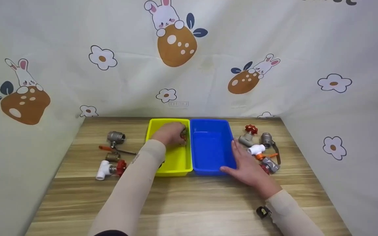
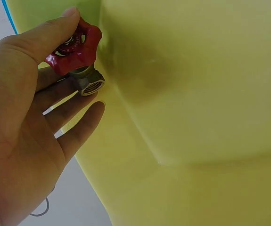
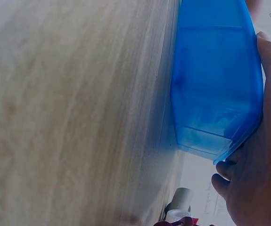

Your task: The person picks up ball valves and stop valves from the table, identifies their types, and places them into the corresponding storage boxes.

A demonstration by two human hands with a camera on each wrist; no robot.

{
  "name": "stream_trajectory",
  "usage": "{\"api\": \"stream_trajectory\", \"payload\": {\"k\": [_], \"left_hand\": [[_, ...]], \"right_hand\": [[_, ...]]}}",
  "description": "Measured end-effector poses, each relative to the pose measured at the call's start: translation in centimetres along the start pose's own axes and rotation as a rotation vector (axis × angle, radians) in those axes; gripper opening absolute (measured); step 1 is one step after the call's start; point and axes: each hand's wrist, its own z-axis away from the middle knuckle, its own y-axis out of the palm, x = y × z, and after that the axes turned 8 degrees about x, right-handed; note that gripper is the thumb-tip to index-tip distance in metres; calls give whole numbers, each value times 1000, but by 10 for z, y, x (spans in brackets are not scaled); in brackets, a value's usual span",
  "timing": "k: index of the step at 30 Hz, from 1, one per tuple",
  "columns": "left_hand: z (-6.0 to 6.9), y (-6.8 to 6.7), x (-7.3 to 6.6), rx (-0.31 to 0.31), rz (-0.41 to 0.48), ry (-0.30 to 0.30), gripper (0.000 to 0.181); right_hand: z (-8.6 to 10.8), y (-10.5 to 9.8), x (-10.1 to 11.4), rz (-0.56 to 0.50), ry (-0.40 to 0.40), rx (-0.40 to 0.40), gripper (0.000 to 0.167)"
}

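Note:
My left hand (image 1: 171, 133) reaches into the yellow bin (image 1: 176, 162). It holds a small valve with a red handwheel (image 2: 81, 52) and a threaded metal body, the thumb on the wheel and the fingers behind. In the head view the hand mostly hides this valve. Beside it stands the blue bin (image 1: 208, 150), its inside bare. My right hand (image 1: 249, 167) rests against that bin's near right corner, the thumb at the near rim and the fingers laid along the right side. The blue wall (image 3: 215, 80) also shows in the right wrist view.
To the left lie a metal ball valve (image 1: 116, 137), an orange-handled brass valve (image 1: 113, 157) and a white valve (image 1: 103, 170) with a red wheel. On the right are a grey red-wheeled valve (image 1: 246, 141), another ball valve (image 1: 266, 139) and a white orange-handled valve (image 1: 256, 149).

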Motion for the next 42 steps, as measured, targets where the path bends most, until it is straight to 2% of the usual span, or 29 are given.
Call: {"api": "stream_trajectory", "payload": {"k": [6, 15, 30, 37, 42], "left_hand": [[3, 4, 0, -28, -21, 9, 31], [-2, 4, 1, -19, -30, 4, 30], [-4, 6, 0, -19, -23, -7, 31], [-9, 5, -2, -22, -81, -6, 26], [-6, 3, -6, -31, -86, 7, 24]], "right_hand": [[-1, 0, 0, -4, 4, 0, 117], [-1, -1, 0, 8, -1, 0, 121], [0, 0, 1, -1, 15, 11, 117], [1, -1, 1, -10, 13, 19, 119], [1, -2, 0, -4, 11, 24, 122]]}}
